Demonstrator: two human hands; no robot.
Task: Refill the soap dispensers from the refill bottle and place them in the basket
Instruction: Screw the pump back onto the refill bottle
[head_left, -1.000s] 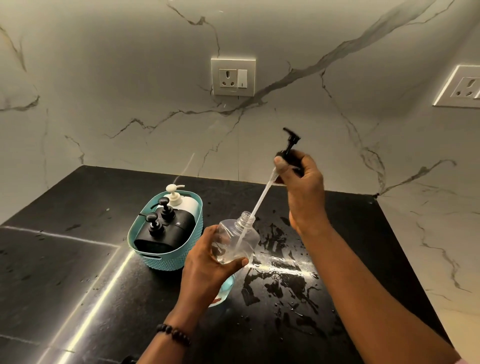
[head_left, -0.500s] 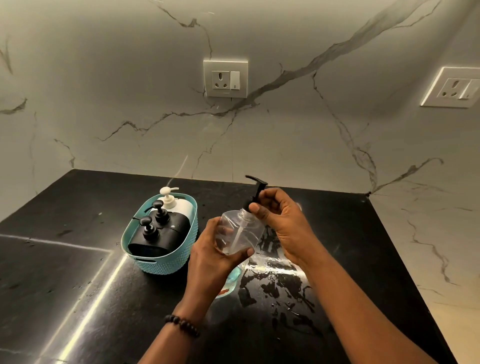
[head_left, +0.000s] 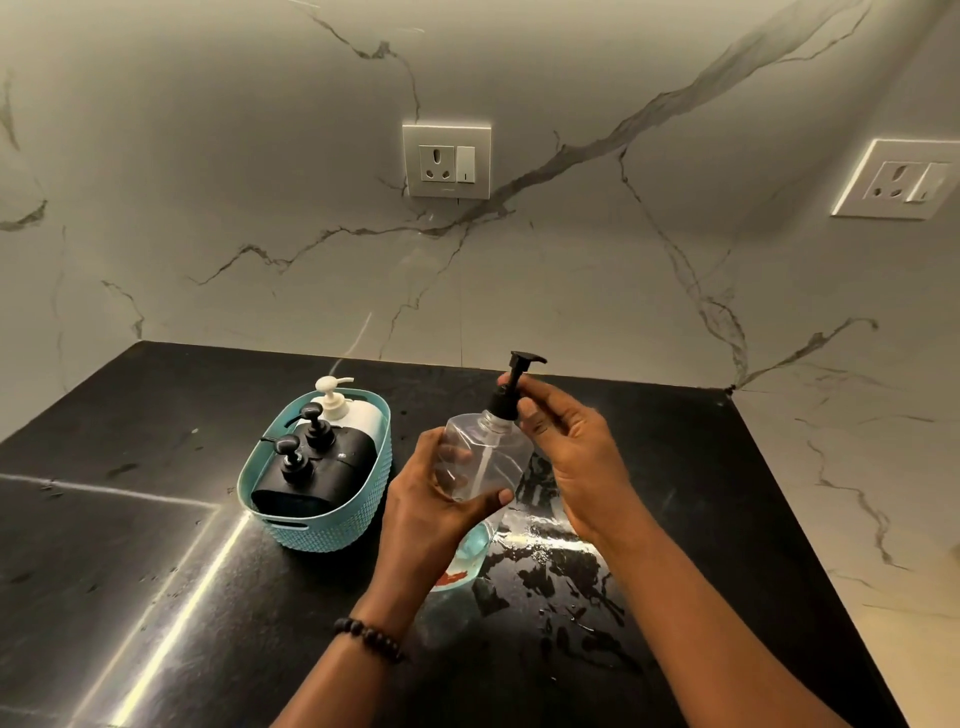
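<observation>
My left hand (head_left: 431, 499) grips a clear plastic dispenser bottle (head_left: 483, 457), held tilted above the black counter. Its black pump head (head_left: 511, 387) sits in the bottle's neck, and the fingertips of my right hand (head_left: 571, 452) pinch the pump's collar. The tube runs down inside the bottle. Under my left hand lies the refill bottle (head_left: 467, 556), bluish with a red mark, mostly hidden. The teal basket (head_left: 317, 530) stands to the left and holds two black dispensers (head_left: 311, 467) and a white one (head_left: 353, 410).
Liquid is spilled on the counter (head_left: 561, 571) below and right of my hands. Marble walls meet at the back right corner. Two wall sockets (head_left: 447, 161) sit above the counter.
The pump, first held high with its tube half out of the bottle, has come down into the neck. My right hand has shifted to the collar. The bottle stays in my left hand.
</observation>
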